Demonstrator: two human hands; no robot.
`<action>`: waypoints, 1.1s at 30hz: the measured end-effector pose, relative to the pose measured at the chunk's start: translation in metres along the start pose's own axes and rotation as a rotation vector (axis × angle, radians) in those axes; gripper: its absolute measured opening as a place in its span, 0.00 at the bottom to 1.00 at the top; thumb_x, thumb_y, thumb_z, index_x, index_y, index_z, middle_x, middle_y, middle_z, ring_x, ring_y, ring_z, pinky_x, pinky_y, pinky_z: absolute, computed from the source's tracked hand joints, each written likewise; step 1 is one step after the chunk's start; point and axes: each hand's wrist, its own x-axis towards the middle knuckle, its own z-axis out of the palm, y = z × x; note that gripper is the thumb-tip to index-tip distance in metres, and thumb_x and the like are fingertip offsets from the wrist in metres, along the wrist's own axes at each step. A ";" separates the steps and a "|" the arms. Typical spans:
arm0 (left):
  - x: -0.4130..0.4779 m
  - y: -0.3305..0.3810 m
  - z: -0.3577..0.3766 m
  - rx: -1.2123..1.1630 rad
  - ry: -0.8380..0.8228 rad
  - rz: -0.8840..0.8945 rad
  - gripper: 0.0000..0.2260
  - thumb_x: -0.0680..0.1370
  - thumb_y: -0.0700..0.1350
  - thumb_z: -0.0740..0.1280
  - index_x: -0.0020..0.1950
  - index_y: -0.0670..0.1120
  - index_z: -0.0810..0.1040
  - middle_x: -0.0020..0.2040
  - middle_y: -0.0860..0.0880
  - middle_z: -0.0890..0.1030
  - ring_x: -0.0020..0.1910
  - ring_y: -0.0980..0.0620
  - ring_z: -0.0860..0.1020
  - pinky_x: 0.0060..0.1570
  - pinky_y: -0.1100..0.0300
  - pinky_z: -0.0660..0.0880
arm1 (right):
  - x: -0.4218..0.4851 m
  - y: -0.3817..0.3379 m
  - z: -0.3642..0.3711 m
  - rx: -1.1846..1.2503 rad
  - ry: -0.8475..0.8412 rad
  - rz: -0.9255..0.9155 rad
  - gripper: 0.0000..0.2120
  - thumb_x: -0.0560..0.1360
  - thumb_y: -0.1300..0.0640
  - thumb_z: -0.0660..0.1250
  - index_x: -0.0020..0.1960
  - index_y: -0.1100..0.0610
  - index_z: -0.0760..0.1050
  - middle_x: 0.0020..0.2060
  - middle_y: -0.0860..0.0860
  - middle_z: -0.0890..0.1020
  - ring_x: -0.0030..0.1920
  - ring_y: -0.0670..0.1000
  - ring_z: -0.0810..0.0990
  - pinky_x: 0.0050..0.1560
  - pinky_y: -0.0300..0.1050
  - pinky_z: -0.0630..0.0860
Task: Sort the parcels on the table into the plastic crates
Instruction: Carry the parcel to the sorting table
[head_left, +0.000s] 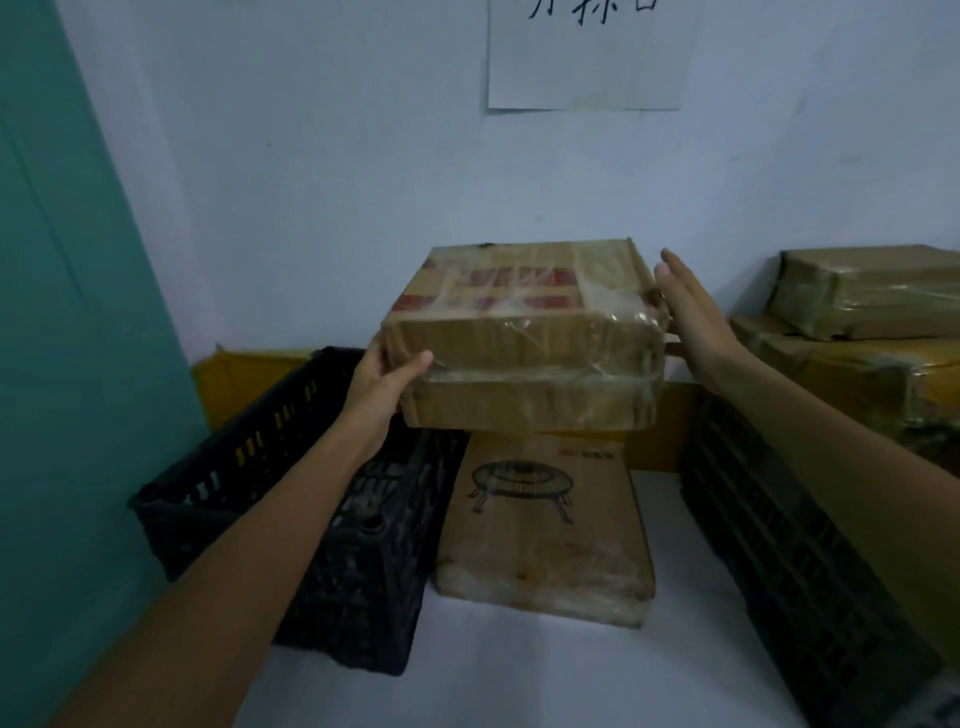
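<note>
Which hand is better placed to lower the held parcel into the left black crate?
Probably left. The left hand grips the parcel just above that crate; the right hand is open at its right side.

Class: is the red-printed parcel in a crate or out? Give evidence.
Out. The left hand grips the parcel at one corner, the right hand presses its right side; it is over a printed box, beside the black crate.

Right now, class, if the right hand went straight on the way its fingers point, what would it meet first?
Probably the white wall. The right hand lies open along the right side of the held parcel, pointing forward past it. Nothing else shows in that line, though depth is unclear.
</note>
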 end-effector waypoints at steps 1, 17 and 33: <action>0.004 0.001 0.001 -0.057 0.011 -0.020 0.18 0.77 0.43 0.66 0.66 0.48 0.71 0.59 0.49 0.78 0.51 0.56 0.79 0.47 0.60 0.78 | -0.004 -0.002 0.001 -0.012 -0.032 -0.037 0.26 0.81 0.42 0.49 0.77 0.44 0.50 0.74 0.52 0.63 0.65 0.53 0.70 0.52 0.42 0.72; 0.047 0.048 -0.009 -0.066 0.140 -0.319 0.24 0.75 0.62 0.62 0.61 0.46 0.76 0.58 0.44 0.80 0.48 0.46 0.80 0.47 0.51 0.77 | 0.003 -0.027 0.016 -0.328 -0.359 -0.407 0.53 0.63 0.43 0.75 0.76 0.45 0.44 0.68 0.37 0.63 0.59 0.28 0.67 0.55 0.20 0.66; 0.025 0.000 0.002 0.276 -0.170 0.055 0.44 0.67 0.49 0.76 0.74 0.58 0.52 0.63 0.55 0.70 0.58 0.57 0.73 0.56 0.60 0.73 | 0.061 0.011 0.023 0.017 0.153 -0.054 0.18 0.73 0.37 0.63 0.53 0.50 0.74 0.48 0.48 0.81 0.50 0.50 0.80 0.57 0.51 0.77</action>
